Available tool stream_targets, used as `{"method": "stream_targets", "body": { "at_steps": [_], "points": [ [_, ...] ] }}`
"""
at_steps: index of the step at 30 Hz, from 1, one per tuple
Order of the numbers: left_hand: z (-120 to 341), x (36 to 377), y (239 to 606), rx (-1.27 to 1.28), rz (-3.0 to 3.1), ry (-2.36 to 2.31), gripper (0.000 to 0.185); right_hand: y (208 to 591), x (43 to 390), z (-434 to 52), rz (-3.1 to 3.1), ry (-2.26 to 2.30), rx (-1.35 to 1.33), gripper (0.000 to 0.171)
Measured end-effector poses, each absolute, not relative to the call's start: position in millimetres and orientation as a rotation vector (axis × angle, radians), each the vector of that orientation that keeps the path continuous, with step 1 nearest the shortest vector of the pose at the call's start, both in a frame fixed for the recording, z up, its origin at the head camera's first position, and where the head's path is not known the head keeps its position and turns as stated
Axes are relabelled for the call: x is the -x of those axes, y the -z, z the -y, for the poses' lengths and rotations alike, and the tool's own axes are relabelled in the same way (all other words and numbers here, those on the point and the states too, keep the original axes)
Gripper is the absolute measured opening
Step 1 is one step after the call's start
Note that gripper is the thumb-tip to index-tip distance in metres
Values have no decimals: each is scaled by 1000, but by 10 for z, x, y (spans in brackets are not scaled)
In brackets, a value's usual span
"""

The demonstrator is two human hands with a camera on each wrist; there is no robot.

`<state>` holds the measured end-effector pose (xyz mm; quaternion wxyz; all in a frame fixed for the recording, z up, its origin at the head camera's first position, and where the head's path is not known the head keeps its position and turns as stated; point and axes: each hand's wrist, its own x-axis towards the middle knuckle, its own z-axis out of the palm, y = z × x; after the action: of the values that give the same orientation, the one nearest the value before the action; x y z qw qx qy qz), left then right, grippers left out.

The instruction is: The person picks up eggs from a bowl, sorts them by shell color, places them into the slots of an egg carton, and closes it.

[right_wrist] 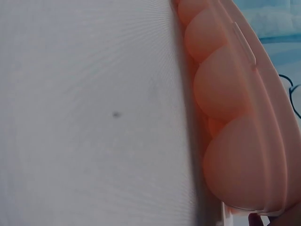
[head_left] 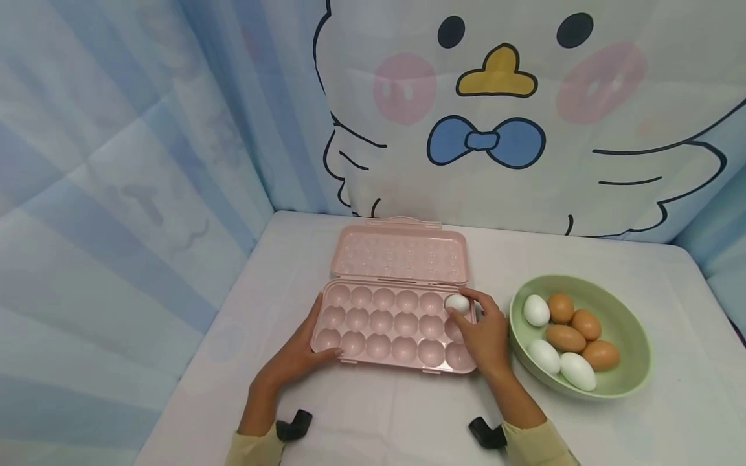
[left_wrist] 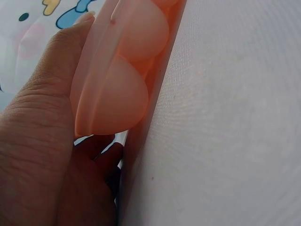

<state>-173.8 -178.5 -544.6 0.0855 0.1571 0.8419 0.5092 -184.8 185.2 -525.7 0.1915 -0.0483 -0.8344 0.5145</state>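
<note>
A pink plastic egg carton (head_left: 381,321) lies on the table with its lid (head_left: 402,252) folded back behind it. My left hand (head_left: 294,356) grips the carton's front left corner, thumb at the front edge and fingers along the left side. At the carton's back right cup my right hand (head_left: 486,330) pinches a white egg (head_left: 457,301) between thumb and fingers; the egg sits in the cup. No other egg shows in the carton. In the right wrist view the rounded undersides of the carton's cups (right_wrist: 230,84) fill the right part, and the egg is hidden.
Right of the carton, close to my right hand, stands a green bowl (head_left: 635,349) with white eggs (head_left: 535,310) and brown eggs (head_left: 601,355). A white cloth covers the table (head_left: 373,421). Behind it hangs a curtain (head_left: 507,194) printed with a cartoon bird.
</note>
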Motion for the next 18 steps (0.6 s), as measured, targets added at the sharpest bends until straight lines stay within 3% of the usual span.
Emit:
{"method": "stream_targets", "body": {
  "at_steps": [18],
  "points": [
    [1787,1719,5436,-465,-2525,-1505,122,5198,1890,-1849,2396,-1473,95,39]
  ]
}}
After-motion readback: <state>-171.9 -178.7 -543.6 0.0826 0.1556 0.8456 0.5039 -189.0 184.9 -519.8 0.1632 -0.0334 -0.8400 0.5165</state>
